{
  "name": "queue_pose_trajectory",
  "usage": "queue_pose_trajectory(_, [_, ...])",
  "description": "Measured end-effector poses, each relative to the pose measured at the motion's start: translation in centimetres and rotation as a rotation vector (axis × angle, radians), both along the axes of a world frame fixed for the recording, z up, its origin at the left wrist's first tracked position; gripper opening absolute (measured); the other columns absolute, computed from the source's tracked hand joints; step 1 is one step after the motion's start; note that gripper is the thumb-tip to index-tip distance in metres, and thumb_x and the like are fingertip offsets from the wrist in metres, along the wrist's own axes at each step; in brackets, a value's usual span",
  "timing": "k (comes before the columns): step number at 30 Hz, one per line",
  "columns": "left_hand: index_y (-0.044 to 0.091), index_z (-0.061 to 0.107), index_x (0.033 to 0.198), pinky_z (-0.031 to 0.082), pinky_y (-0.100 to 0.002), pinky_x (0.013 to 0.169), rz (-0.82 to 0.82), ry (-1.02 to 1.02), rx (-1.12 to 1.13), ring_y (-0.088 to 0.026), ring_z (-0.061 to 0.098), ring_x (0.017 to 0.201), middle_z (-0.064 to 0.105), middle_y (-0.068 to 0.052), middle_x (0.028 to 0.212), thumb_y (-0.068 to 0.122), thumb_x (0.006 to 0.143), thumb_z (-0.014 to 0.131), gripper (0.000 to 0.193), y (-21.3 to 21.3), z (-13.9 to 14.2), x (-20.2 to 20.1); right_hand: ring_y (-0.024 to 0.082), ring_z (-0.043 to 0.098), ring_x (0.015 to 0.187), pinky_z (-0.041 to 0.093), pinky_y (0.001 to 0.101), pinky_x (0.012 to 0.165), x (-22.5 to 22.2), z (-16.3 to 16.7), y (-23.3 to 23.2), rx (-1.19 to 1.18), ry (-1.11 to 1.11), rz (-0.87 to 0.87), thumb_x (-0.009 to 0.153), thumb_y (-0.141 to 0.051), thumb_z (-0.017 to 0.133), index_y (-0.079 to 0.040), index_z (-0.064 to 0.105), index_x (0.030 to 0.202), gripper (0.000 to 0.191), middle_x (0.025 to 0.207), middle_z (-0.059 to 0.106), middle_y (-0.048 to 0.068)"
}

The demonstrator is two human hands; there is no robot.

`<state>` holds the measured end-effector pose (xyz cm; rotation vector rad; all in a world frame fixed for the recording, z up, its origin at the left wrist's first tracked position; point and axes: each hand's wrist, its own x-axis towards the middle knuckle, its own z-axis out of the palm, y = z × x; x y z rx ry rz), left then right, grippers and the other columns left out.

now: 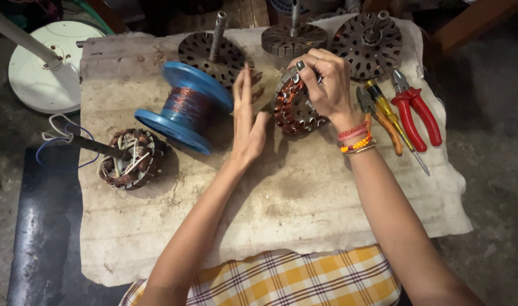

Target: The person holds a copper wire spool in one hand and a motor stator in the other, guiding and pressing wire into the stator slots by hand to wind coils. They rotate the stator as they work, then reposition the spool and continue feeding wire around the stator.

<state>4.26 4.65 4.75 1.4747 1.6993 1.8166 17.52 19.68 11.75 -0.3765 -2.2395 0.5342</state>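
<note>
My right hand [325, 84] grips a round motor stator [291, 109] with copper windings, held tilted on edge on a dirty white cloth [281, 198]. Just left of that stator is my left hand [245, 122], flat with fingers straight and together, holding nothing; whether it touches the stator I cannot tell. A blue spool of copper wire [185, 106] lies on its side to the left of my left hand. Bead bracelets circle my right wrist.
A wound stator with white leads [127, 157] sits at the cloth's left. Three bare slotted stator cores [210, 52] [294, 38] [367, 44] line the far edge. Red-handled pliers [414, 110] and screwdrivers [386, 116] lie at right. A white fan base [43, 68] stands far left.
</note>
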Motion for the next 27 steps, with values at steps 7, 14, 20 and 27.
queue_pose_trajectory(7, [0.007,0.006,0.169,0.023,-0.05,0.135,0.079,0.127,0.089,-0.041,0.024,0.156,0.015,-0.027,0.169,0.027,0.087,0.054,0.098,-0.8,1.0,0.8,0.027,0.062,0.076,0.044,0.0399,0.069,0.0,-0.6,0.4,0.018,0.012,0.017,0.106,-0.049,0.047,-0.002,0.076,0.095,0.056,0.076,0.061,0.01])
queue_pose_trajectory(14, [0.003,0.006,0.168,0.041,-0.046,0.126,0.033,0.124,0.162,-0.036,0.04,0.148,0.013,-0.023,0.167,0.036,0.101,0.055,0.089,-1.1,0.9,0.4,0.025,0.065,0.078,0.048,0.0374,0.071,0.3,-0.7,0.8,0.07,-0.013,0.038,0.097,-0.044,0.065,-0.003,0.076,0.096,0.042,0.083,0.067,0.009])
queue_pose_trajectory(20, [0.003,0.008,0.168,0.051,-0.043,0.119,0.006,0.112,0.221,-0.033,0.05,0.141,0.013,-0.021,0.166,0.031,0.102,0.058,0.087,-1.3,0.3,0.3,0.024,0.069,0.084,0.053,0.0345,0.077,0.3,-0.5,0.9,0.178,-0.016,0.077,0.091,-0.041,0.083,-0.004,0.075,0.1,0.039,0.089,0.071,0.008])
queue_pose_trajectory(27, [-0.001,0.015,0.166,0.049,-0.043,0.12,0.215,0.416,0.178,-0.038,0.048,0.144,0.013,-0.023,0.17,0.026,0.103,0.057,0.08,-1.0,-1.1,-0.2,0.023,0.068,0.08,0.051,0.0353,0.071,-0.2,-1.2,1.0,0.137,-0.035,0.011,0.095,-0.042,0.078,-0.007,0.078,0.095,0.035,0.084,0.072,0.007])
